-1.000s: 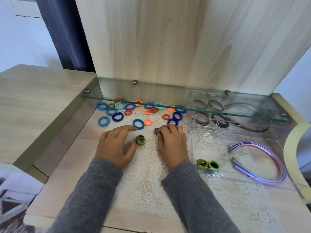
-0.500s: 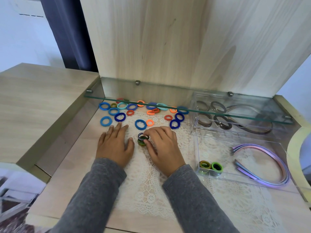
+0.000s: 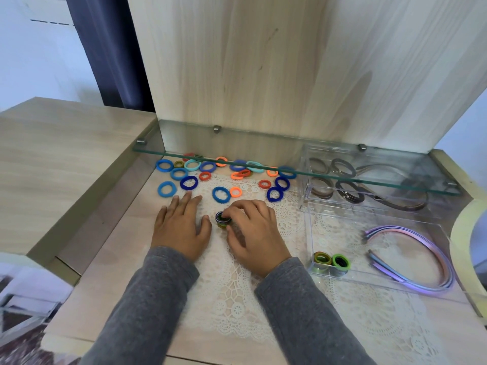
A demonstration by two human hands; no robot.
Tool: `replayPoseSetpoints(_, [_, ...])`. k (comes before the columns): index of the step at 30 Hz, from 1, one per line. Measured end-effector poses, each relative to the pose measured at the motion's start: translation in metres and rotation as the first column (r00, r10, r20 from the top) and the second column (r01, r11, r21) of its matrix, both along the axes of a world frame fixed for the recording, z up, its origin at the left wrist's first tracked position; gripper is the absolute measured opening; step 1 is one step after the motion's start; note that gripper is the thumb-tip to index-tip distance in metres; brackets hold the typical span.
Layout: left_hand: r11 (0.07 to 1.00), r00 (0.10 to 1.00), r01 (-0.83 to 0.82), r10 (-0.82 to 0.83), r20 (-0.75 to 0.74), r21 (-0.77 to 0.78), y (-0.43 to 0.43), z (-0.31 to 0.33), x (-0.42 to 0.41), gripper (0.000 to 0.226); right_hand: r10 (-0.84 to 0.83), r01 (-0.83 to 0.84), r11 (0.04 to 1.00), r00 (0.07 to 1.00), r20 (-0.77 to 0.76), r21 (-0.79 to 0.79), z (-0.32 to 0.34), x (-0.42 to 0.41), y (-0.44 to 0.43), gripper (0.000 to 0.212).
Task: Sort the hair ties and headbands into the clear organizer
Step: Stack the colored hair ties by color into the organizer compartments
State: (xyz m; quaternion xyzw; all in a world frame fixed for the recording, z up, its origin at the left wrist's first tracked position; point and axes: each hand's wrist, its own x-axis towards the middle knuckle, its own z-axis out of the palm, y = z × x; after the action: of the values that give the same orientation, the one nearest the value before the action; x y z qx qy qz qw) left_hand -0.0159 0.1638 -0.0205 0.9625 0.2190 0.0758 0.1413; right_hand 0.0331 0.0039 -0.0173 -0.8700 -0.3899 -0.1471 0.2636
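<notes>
1. Grip: right hand (image 3: 254, 233), fingers curled, tips pinching a small stack of green and dark fabric hair ties (image 3: 222, 219). The stack sits under the fingertips, on the white lace mat (image 3: 237, 299).
2. The left hand (image 3: 181, 227) lies flat on the pale wooden table (image 3: 105, 272), fingers straight, holding nothing. Its thumb is just left of the stack; contact cannot be told.
3. Beyond the fingertips: loose blue, orange and teal fabric ring hair ties (image 3: 220, 194), scattered, the farthest ones under a clear glass shelf (image 3: 263, 153).
4. Right of the grip, apart from it: clear plastic organizer (image 3: 342, 227). Its left wall stands between the grip and the compartments.
5. The near compartment holds two green hair ties (image 3: 340, 262), on edge at the corner nearest the wrist, and thin pink-purple headbands (image 3: 387, 228) farther right.
6. The far compartment, under the shelf, holds brown and dark headbands (image 3: 345, 191).
</notes>
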Motion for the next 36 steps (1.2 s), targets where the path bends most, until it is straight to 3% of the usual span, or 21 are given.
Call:
replayPoseSetpoints(16, [1.0,0.995,0.005,-0.002,0.095,-0.028,-0.001,-0.002,0.001,0.054,-0.058,0.052,0.99,0.998,-0.039,-0.135,0.002,-0.001,0.003,0.027])
replayPoseSetpoints(26, [0.986,0.962,0.054,-0.093,0.258,0.155,-0.003,-0.004,-0.003,0.05,-0.047,0.043,0.949,0.999,-0.004,-0.311,0.023,-0.007,-0.004,0.029])
replayPoseSetpoints(31, [0.989,0.955,0.056,-0.093,0.281,0.14,-0.005,0.0,-0.003,0.048,-0.019,0.0,0.917,0.999,-0.042,-0.399,0.036,-0.01,-0.016,0.032])
replayPoseSetpoints(36, [0.946,0.896,0.14,-0.247,0.37,0.292,-0.008,0.004,-0.007,0.04,-0.011,-0.011,0.895,0.999,-0.047,-0.446,0.044,-0.012,-0.029,0.03])
